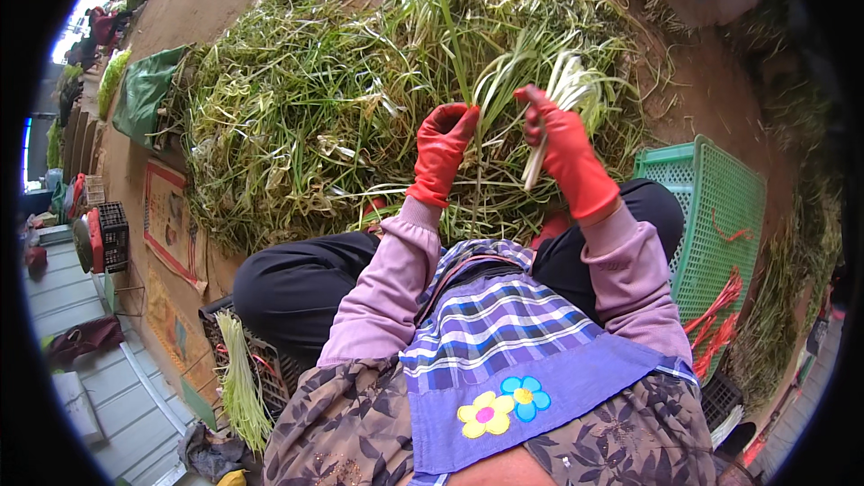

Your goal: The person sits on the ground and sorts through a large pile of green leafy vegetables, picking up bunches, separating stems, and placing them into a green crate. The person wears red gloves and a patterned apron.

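My left hand [442, 152], in a red rubber glove, pinches a long green leaf blade [457, 57] between thumb and fingertips. The blade stands up from the fingers over the heap. In my right hand [567, 155], gloved the same way, is a small bundle of pale leafy stalks [565, 84], like garlic chives. Their white ends poke out below the palm, and the thumb and index finger point toward my left hand. Behind both hands spreads a large heap of loose green and yellowed leaves [324, 101] on the ground.
At right a green plastic crate [725, 196] stands beside my knee, with red ties [719, 324] hanging over it. A dark crate [270, 368] at left carries a bunch of pale stalks [239, 378]. Farther left lie a green sack [147, 96] and flattened cardboard [172, 223].
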`<state>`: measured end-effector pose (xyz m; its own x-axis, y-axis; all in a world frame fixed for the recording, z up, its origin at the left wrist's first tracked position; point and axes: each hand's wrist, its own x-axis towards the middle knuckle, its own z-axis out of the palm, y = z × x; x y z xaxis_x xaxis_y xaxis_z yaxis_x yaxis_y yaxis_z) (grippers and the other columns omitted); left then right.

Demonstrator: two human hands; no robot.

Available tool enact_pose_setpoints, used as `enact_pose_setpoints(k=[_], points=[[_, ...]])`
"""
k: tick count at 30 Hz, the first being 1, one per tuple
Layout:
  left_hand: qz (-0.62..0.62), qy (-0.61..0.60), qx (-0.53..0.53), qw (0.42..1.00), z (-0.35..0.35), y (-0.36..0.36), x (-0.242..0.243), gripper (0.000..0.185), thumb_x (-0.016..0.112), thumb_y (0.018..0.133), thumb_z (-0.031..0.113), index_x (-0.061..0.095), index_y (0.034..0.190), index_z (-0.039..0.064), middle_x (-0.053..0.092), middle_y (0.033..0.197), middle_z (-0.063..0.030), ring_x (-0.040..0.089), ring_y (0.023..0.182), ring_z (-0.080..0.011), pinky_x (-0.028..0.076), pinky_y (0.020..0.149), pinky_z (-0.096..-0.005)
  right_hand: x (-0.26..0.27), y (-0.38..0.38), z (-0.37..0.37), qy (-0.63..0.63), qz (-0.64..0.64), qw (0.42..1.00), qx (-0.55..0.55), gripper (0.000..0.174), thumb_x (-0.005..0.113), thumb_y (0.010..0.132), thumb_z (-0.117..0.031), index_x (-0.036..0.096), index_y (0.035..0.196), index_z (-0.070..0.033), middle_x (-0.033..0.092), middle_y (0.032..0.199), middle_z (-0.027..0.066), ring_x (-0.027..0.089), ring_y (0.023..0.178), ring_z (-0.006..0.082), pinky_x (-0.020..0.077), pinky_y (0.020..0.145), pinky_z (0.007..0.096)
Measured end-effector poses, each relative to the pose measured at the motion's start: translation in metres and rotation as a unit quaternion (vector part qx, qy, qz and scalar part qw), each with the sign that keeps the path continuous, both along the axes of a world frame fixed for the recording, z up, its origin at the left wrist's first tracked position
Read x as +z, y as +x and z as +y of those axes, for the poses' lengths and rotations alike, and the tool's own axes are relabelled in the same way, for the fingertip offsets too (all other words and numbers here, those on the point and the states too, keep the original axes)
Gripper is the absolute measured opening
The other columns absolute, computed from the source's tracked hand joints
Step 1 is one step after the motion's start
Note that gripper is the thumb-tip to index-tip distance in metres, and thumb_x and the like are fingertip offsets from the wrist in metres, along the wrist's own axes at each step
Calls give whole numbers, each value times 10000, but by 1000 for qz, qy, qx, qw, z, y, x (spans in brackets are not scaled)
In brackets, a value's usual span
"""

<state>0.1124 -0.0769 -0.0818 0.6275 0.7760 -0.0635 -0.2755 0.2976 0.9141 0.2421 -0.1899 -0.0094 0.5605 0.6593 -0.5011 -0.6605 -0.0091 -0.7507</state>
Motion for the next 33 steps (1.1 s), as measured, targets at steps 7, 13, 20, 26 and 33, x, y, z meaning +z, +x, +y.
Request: enact_pose_setpoints(k=[7, 13, 20, 26, 33], points=[[-17, -33, -20, 999, -22, -13, 44, 127, 715, 835, 81, 677, 945, 30, 661, 833, 21, 562, 718, -31, 452, 648, -173, 9, -31, -2, -33, -84, 994, 69, 302, 711, 840, -341, 635, 966, -76, 551, 660, -15, 488, 504, 80, 368, 437, 217], [-15, -6, -58, 998, -28, -22, 49, 144, 700, 850, 93, 684, 978, 30, 668, 866, 16, 569, 752, -33, 453, 684, -175, 14, -33, -11, -7, -87, 991, 105, 282, 734, 824, -302, 616, 953, -80, 558, 670, -14, 496, 509, 82, 383, 435, 223], [-18, -13, -101, 995, -37, -28, 56, 179, 686, 855, 73, 650, 1020, 14, 678, 880, -19, 609, 759, -68, 488, 676, -201, 11, -32, -15, -34, -79, 991, 107, 241, 734, 826, -269, 619, 923, -81, 606, 708, -7, 544, 562, 73, 422, 477, 210], [-63, -7, -10, 998, -45, -24, 46, 101, 664, 866, 55, 639, 960, 28, 681, 878, -42, 633, 759, -95, 513, 690, -223, 5, -33, -12, 19, -75, 992, 101, 200, 651, 893, -243, 636, 998, -74, 513, 665, -43, 447, 495, 57, 377, 452, 211], [-94, -79, -23, 992, -60, -45, 44, 138, 660, 870, 90, 612, 991, 44, 669, 950, -74, 653, 854, -173, 529, 823, -317, 19, -1, -17, 102, -43, 991, 74, 268, 622, 913, -280, 647, 1069, -64, 473, 677, -65, 416, 530, 40, 380, 490, 204]])
